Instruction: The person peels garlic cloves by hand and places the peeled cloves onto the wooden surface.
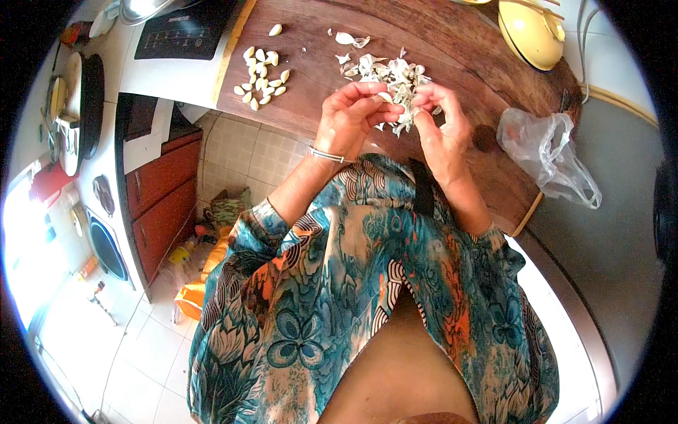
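My left hand [353, 116] pinches a pale garlic clove [385, 97] between thumb and fingers, over the near side of a heap of garlic skins [395, 74]. Close beside it, my right hand [445, 124] has its thumb and fingertips drawn together at the edge of the heap; whether a bit of skin is between them I cannot make out. To the left on the wooden counter [311, 78] lies a group of peeled garlic cloves [261, 71], with one clove [275, 30] apart from the rest. A larger unpeeled piece [346, 39] lies behind the heap.
A crumpled clear plastic bag [540, 148] rests at the counter's right side. Behind it stands a yellow bowl [530, 35]. At the far left are a black cooktop [187, 32] and red-brown drawers [166, 177]. An orange bag [194, 297] lies on the tiled floor.
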